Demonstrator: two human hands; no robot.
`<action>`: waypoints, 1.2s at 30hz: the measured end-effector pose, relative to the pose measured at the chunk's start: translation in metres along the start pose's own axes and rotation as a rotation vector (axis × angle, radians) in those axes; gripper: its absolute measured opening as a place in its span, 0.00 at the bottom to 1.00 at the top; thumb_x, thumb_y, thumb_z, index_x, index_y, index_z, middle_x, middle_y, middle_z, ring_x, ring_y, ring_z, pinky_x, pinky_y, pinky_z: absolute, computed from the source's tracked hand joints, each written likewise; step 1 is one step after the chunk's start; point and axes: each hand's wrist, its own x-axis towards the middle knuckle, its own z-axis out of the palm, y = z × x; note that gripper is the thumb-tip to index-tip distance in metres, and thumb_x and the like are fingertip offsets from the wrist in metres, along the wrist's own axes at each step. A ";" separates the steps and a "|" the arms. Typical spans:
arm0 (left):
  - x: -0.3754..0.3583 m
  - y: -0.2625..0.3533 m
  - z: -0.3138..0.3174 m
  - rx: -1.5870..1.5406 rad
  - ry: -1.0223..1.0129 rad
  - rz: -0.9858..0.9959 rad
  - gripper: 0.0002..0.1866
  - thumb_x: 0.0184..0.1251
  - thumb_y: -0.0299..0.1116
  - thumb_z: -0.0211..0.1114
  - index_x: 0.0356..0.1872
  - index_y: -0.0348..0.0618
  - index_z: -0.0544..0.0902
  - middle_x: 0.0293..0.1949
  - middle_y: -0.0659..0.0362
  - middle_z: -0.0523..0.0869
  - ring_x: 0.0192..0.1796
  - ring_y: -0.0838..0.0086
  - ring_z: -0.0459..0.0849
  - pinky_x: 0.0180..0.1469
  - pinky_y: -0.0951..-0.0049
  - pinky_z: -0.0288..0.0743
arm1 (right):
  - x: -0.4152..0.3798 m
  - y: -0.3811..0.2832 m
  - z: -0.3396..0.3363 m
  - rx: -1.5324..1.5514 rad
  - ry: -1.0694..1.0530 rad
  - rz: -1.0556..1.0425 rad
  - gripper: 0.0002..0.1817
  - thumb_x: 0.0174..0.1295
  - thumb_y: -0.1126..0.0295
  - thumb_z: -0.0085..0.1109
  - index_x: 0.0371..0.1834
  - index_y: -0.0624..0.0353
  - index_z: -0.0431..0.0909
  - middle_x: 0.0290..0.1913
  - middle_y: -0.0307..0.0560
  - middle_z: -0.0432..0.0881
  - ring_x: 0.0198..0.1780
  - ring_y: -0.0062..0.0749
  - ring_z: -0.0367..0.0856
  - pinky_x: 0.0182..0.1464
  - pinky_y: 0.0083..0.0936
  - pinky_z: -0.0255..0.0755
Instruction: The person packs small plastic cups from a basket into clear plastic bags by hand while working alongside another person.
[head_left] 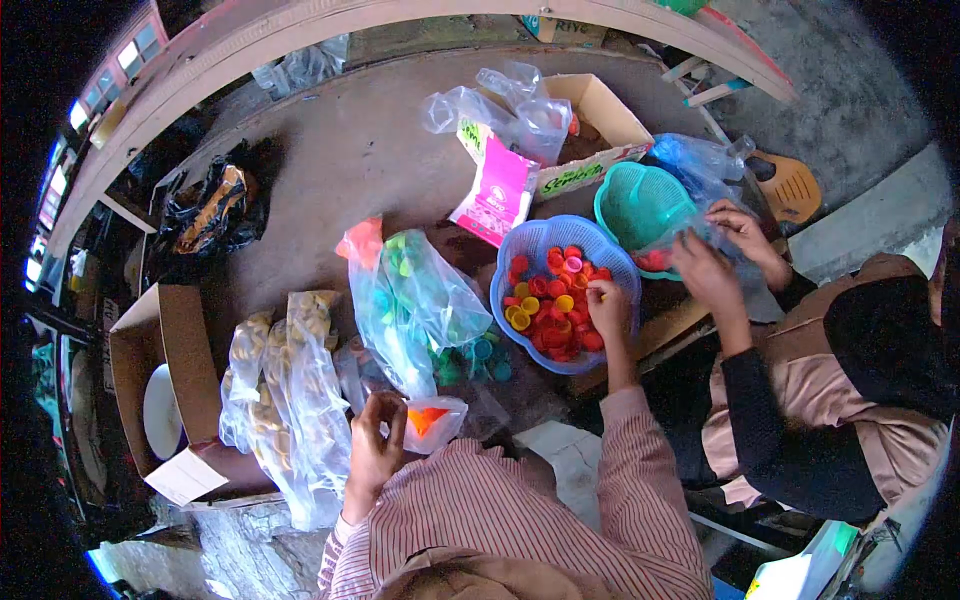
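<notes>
A blue plastic basket (507,262) holds many red and yellow bottle caps (562,312). Over its right side is my right hand (612,308), fingers curled down at the caps; what they pinch, if anything, is hidden. My left hand (372,450) is closed at the edge of a small clear plastic bag (450,422) with something orange inside it. Beyond that hand lie clear bags of green and blue caps (400,290) and, to the left, bags of tan pieces (290,370).
At right, a co-worker's hands (715,255) handle clear plastic above a green basket (625,185). A pink packet (495,190) leans by an open cardboard box (620,115). Another cardboard box (190,340) stands at left, and a black bag (225,210) lies behind.
</notes>
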 end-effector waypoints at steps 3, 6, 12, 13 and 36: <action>0.002 0.001 -0.002 0.010 -0.048 -0.046 0.03 0.56 0.19 0.53 0.32 0.32 0.72 0.24 0.54 0.77 0.25 0.77 0.76 0.30 0.78 0.69 | 0.015 0.009 0.011 -0.191 -0.023 -0.080 0.06 0.44 0.74 0.61 0.28 0.59 0.79 0.27 0.52 0.78 0.32 0.43 0.77 0.36 0.35 0.70; 0.003 0.002 -0.003 0.023 -0.056 -0.055 0.03 0.56 0.19 0.53 0.32 0.32 0.72 0.24 0.55 0.77 0.24 0.76 0.75 0.30 0.78 0.69 | 0.015 0.022 0.028 -0.361 -0.058 -0.108 0.06 0.43 0.73 0.61 0.27 0.59 0.79 0.28 0.52 0.78 0.33 0.43 0.77 0.38 0.37 0.70; 0.002 0.001 -0.004 0.002 -0.041 -0.062 0.03 0.56 0.20 0.54 0.32 0.32 0.72 0.25 0.55 0.77 0.25 0.76 0.75 0.30 0.78 0.69 | 0.007 0.044 0.046 -0.194 0.328 -0.317 0.07 0.44 0.72 0.63 0.26 0.61 0.77 0.25 0.48 0.78 0.30 0.37 0.76 0.35 0.33 0.70; 0.002 0.002 -0.004 -0.005 -0.039 -0.061 0.03 0.56 0.20 0.54 0.32 0.32 0.72 0.25 0.55 0.77 0.25 0.76 0.75 0.30 0.78 0.69 | -0.001 0.040 0.038 -0.010 0.200 -0.163 0.07 0.44 0.72 0.64 0.25 0.62 0.76 0.25 0.48 0.78 0.29 0.36 0.76 0.34 0.30 0.70; -0.008 -0.002 -0.007 0.024 -0.017 0.026 0.04 0.58 0.20 0.54 0.34 0.33 0.72 0.26 0.55 0.78 0.26 0.79 0.76 0.31 0.78 0.70 | -0.137 -0.232 0.001 0.361 -0.504 -0.540 0.09 0.50 0.72 0.57 0.36 0.59 0.76 0.36 0.46 0.78 0.35 0.40 0.78 0.34 0.30 0.73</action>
